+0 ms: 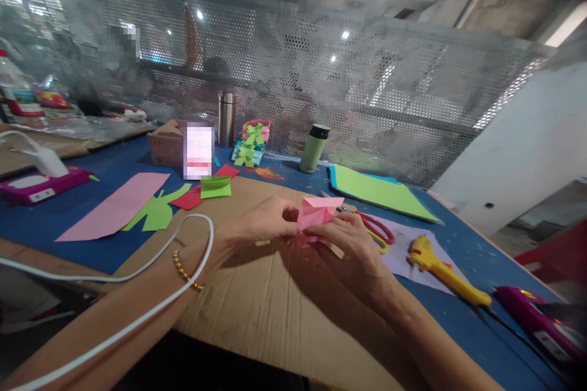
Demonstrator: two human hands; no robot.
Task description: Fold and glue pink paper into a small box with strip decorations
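A folded piece of pink paper (315,212) is held between both hands above a sheet of brown cardboard (257,299). My left hand (263,223) pinches its left side with fingers closed. My right hand (351,253) grips its lower right side, fingers curled round the paper. A bead bracelet is on my left wrist, and a white cable (137,311) loops over that forearm.
Red-handled scissors (378,232) and a yellow glue gun (440,269) lie right of my hands. Green sheets (380,192), a pink strip (114,208), green and red scraps, two flasks (313,148), a cardboard box (167,142) and folded paper shapes sit farther back. A perforated metal screen stands behind the table.
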